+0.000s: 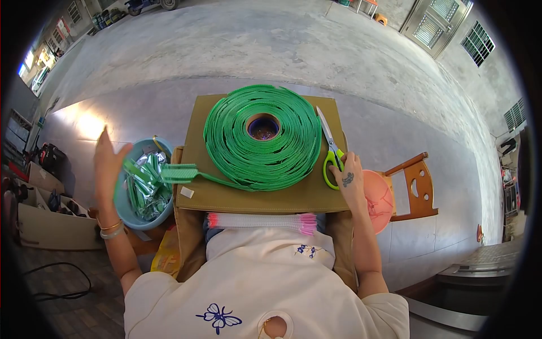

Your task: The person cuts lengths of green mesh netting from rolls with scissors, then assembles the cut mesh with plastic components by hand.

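**Head view: a heap in the bowl, plenty left on the roll**

Head view, and the left hand (pixel 107 164) is up in the air beside the blue bowl (pixel 119 199), fingers spread wide and holding nothing. Inside that bowl sits a good heap of cut green pieces (pixel 144 189), so by the look of it a fair batch is done. Over on the brown surface (pixel 254 198), the green roll (pixel 237 141) lies flat and looks thick, many turns deep, so I judge most of the work remains. Its loose end (pixel 179 173) trails off to the surface's left edge, just beside the bowl and uncut.

The right hand (pixel 350 181) rests at the surface's right edge with its fingertips on the green handles of the scissors (pixel 330 152). I cannot tell whether it is gripping them or only touching. The blades lie flat, pointing away, right next to the roll. A pink bowl (pixel 377 198) sits beyond that hand, and a white bundle with pink ends (pixel 259 220) lies across the lap.
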The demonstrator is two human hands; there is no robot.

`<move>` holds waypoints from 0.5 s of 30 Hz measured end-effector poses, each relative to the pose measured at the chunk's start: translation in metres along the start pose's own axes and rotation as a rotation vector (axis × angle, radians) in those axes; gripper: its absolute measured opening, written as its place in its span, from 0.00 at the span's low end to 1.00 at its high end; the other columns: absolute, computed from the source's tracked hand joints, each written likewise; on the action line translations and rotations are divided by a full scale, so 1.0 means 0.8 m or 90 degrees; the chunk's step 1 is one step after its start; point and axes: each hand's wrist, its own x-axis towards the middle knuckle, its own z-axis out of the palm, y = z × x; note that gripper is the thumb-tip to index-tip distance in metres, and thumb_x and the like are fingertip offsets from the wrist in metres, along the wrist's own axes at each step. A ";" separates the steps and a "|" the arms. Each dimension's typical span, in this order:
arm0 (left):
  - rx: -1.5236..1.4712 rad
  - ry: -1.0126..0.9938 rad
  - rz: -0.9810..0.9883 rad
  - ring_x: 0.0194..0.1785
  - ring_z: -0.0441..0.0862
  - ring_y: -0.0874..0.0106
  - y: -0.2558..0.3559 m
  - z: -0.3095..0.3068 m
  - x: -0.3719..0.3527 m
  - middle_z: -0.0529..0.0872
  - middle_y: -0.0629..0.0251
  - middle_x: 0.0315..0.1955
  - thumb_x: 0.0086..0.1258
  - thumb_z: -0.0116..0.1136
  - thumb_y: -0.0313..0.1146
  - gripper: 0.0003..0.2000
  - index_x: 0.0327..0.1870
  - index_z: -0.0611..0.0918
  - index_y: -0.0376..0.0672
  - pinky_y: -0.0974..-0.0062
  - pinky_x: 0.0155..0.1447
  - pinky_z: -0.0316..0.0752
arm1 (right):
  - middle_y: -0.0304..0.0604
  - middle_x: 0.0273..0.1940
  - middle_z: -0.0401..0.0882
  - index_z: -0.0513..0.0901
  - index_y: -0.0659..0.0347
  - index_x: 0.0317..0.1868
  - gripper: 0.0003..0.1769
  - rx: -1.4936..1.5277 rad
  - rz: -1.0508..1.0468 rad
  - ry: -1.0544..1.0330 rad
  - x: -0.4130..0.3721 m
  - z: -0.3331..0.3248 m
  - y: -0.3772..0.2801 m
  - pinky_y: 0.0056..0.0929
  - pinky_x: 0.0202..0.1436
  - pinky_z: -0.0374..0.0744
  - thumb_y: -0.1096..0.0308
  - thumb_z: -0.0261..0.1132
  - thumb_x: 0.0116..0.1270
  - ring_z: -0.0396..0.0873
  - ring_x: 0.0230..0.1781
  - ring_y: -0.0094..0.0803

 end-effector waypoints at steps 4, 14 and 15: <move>-0.376 -0.466 0.134 0.50 0.77 0.55 0.131 -0.002 -0.021 0.79 0.47 0.47 0.52 0.66 0.45 0.26 0.46 0.79 0.31 0.66 0.56 0.70 | 0.55 0.38 0.70 0.68 0.68 0.38 0.19 0.004 -0.003 0.006 0.001 0.005 0.005 0.39 0.43 0.70 0.70 0.68 0.52 0.70 0.39 0.49; -0.241 -0.347 0.497 0.30 0.80 0.63 0.259 0.045 -0.121 0.80 0.60 0.21 0.54 0.63 0.43 0.14 0.26 0.79 0.40 0.65 0.34 0.74 | 0.57 0.38 0.71 0.69 0.68 0.38 0.21 0.028 0.015 0.043 0.001 0.016 0.010 0.42 0.44 0.70 0.67 0.70 0.50 0.71 0.40 0.52; -0.225 -0.314 0.510 0.29 0.80 0.63 0.262 0.055 -0.130 0.79 0.61 0.20 0.54 0.62 0.40 0.12 0.26 0.78 0.41 0.65 0.33 0.74 | 0.57 0.38 0.71 0.69 0.69 0.38 0.21 0.028 0.012 0.049 0.002 0.016 0.011 0.42 0.43 0.70 0.67 0.70 0.50 0.71 0.40 0.52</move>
